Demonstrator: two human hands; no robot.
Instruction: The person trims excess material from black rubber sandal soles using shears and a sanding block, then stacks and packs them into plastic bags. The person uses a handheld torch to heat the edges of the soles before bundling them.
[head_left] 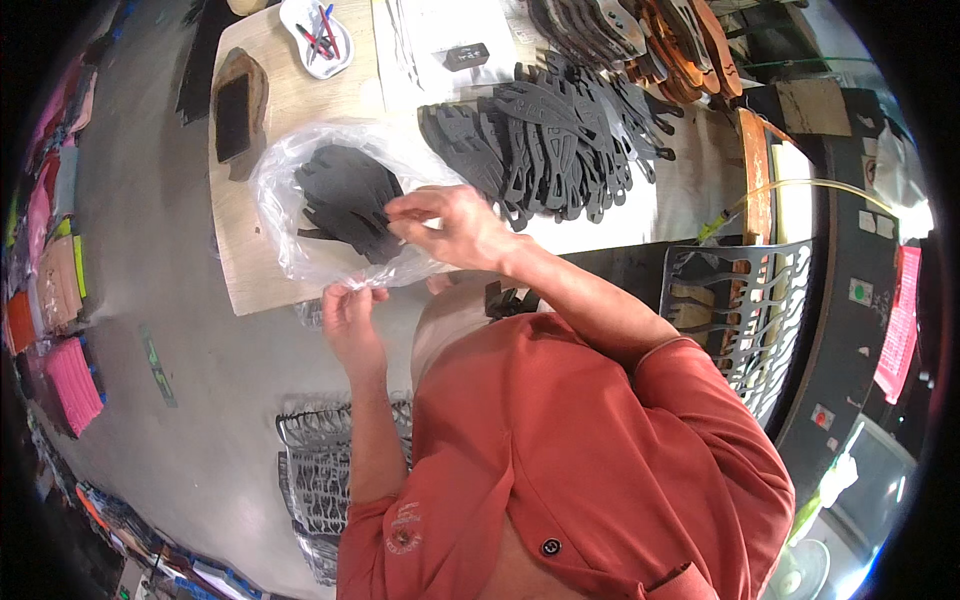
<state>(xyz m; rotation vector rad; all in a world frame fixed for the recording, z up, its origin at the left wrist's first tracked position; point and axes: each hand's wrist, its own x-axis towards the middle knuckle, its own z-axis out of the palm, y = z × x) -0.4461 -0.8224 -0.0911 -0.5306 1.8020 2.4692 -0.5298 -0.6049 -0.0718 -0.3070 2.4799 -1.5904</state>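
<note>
A clear plastic bag (275, 215) lies with its mouth spread on the wooden table, holding a stack of flat dark-grey cut pieces (345, 190). My left hand (350, 315) pinches the gathered near edge of the bag, just past the table's front edge. Over the bag's right side is my right hand (450, 228), its thumb and fingers apart, fingertips beside the dark pieces; whether they touch them is hard to see. Right of the bag, many similar dark-grey pieces (540, 130) with slots and looped ends lie in overlapping rows.
On the table (240, 280) are a white tray (318, 65) of pens, a dark phone-like slab (233, 118) and a small black block (467, 56) on paper. Brown pieces (690, 45) stack at the far right. Cut-out sheets (740, 300) hang at the right; more lattice sheets (320, 460) are below left.
</note>
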